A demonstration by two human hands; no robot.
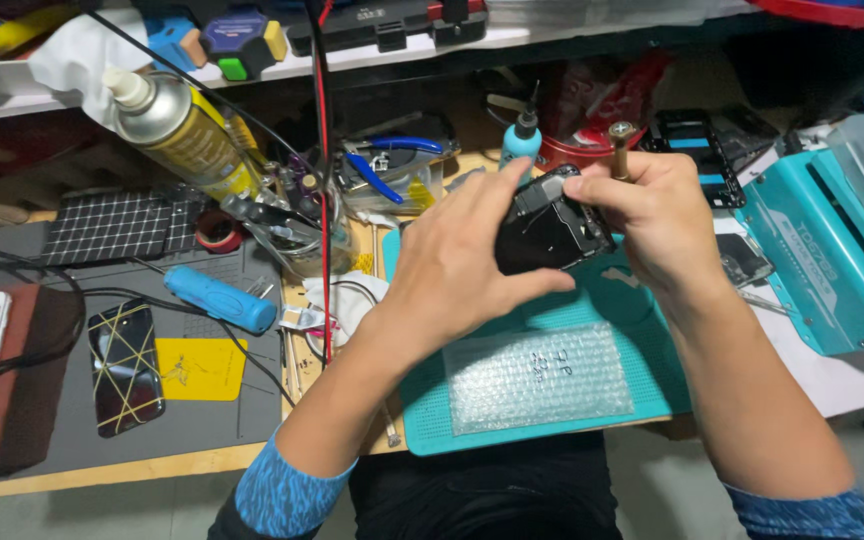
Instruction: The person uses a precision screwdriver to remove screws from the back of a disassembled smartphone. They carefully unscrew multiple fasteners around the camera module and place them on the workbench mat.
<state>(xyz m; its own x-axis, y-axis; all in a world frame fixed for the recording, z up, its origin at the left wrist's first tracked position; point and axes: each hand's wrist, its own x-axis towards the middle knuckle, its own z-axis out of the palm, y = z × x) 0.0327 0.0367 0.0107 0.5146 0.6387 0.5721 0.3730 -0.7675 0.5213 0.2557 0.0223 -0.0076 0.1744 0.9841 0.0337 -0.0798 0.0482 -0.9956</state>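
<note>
An opened black phone (544, 228) with bare inner parts is held tilted above a teal work mat (552, 425). My left hand (457, 262) grips its left side, thumb under the lower edge and forefinger on the top. My right hand (657, 215) pinches the phone's upper right corner and also holds a brass-tipped tool (620, 148) upright between its fingers. A clear bubble-wrap bag (539, 376) lies flat on the mat below the hands.
A yellow spray can (177, 125), blue-handled pliers (384, 165), a blue screwdriver (220, 299) and a cracked phone (122, 366) with a yellow sticky pad (200, 368) crowd the grey mat at left. A teal machine (832, 250) stands at right. A red cable (324, 180) hangs down.
</note>
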